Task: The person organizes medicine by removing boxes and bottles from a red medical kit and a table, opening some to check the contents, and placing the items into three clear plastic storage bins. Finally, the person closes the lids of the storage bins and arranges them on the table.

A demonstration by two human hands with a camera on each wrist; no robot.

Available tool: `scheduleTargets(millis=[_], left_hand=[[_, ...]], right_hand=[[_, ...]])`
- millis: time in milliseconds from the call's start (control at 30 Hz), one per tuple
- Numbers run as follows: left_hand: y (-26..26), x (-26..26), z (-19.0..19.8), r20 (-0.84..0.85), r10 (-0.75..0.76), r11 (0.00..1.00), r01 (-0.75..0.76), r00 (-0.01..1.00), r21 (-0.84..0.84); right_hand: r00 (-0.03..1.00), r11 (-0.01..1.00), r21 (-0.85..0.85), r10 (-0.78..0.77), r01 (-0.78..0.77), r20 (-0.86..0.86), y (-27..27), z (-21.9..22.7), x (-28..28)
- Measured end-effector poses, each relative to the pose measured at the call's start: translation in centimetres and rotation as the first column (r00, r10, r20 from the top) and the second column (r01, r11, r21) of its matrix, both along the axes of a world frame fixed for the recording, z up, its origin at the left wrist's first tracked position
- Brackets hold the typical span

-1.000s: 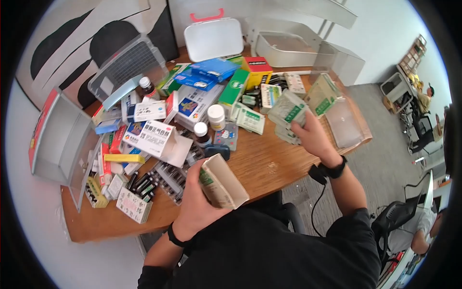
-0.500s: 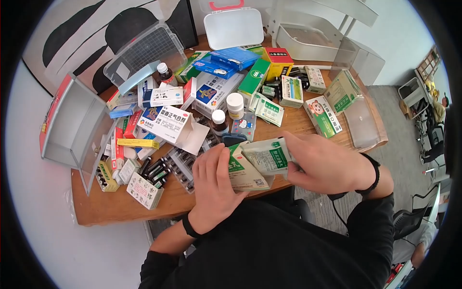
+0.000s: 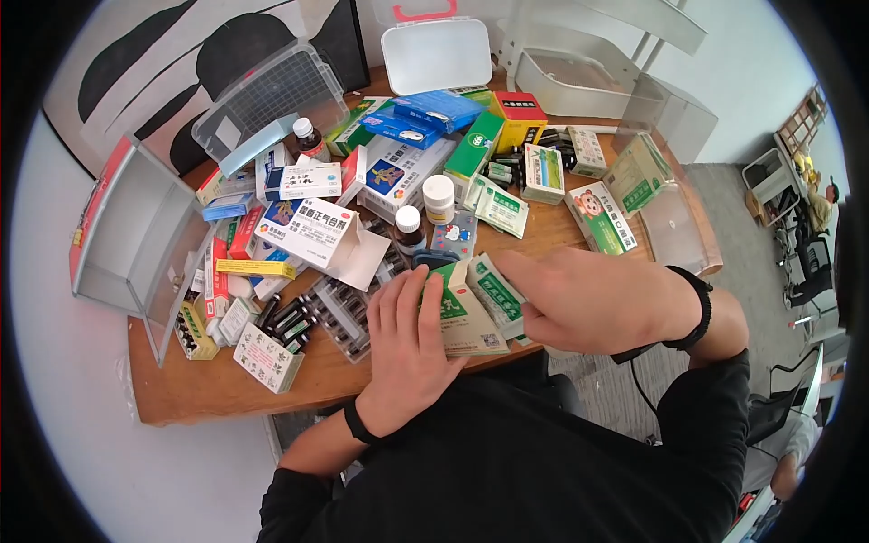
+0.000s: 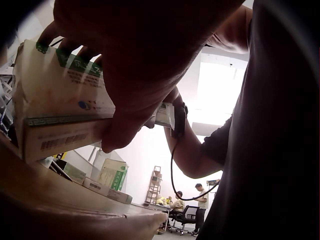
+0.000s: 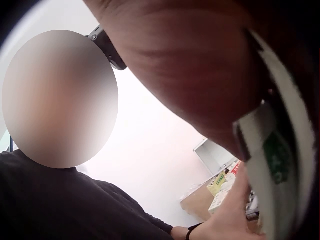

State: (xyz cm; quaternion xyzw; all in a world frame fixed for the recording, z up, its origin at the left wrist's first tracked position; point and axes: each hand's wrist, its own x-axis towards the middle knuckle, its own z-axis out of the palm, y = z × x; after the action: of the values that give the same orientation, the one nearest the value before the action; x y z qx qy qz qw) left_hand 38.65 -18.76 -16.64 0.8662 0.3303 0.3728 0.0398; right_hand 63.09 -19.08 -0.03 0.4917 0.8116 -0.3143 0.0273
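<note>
My left hand [image 3: 398, 339] grips a white-and-green medicine box [image 3: 469, 324] low over the table's front edge. Its fingers lie over the box's far side, and in the left wrist view the thumb presses the box [image 4: 62, 100] from beneath. My right hand [image 3: 593, 303] pinches sachets [image 3: 496, 297] with a green label, which stand partly inside the box's open end. The right wrist view shows the sachets [image 5: 277, 155] blurred at the fingers. Just beyond the box lie a dark blue case [image 3: 436, 260] and a brown bottle with a white cap [image 3: 409, 231].
Medicine boxes, such as a large white carton [image 3: 312, 231], crowd the table's left and middle. Loose sachets [image 3: 498, 206] and a bear-printed box [image 3: 602, 217] lie at right. Clear bins stand behind, including a red-edged one [image 3: 136, 244] at left.
My right hand has brought the sachets from the table's right side to the box, and they have sunk deeper into it. The left hand has turned the box's open end towards the right.
</note>
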Motion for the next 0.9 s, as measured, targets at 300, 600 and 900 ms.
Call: scheduleTargets(millis=[300, 600, 900], left_hand=[[-0.3, -0.3, 0.0, 0.131, -0.094, 0.988, 0.109, 0.987, -0.108], [-0.7, -0.1, -0.8, 0.161, -0.067, 0.977, 0.098, 0.985, -0.189], [-1.1, 0.1, -0.6, 0.140, -0.008, 0.984, 0.033, 0.990, -0.176]], right_hand=[[0.995, 0.998, 0.054, 0.039, -0.035, -0.087, 1.0, 1.0, -0.1], [0.993, 0.987, 0.118, -0.108, 0.113, -0.051, 1.0, -0.8, -2.3], [0.968, 0.903, 0.385, -0.109, 0.192, -0.227, 1.5, -3.3, -3.5]])
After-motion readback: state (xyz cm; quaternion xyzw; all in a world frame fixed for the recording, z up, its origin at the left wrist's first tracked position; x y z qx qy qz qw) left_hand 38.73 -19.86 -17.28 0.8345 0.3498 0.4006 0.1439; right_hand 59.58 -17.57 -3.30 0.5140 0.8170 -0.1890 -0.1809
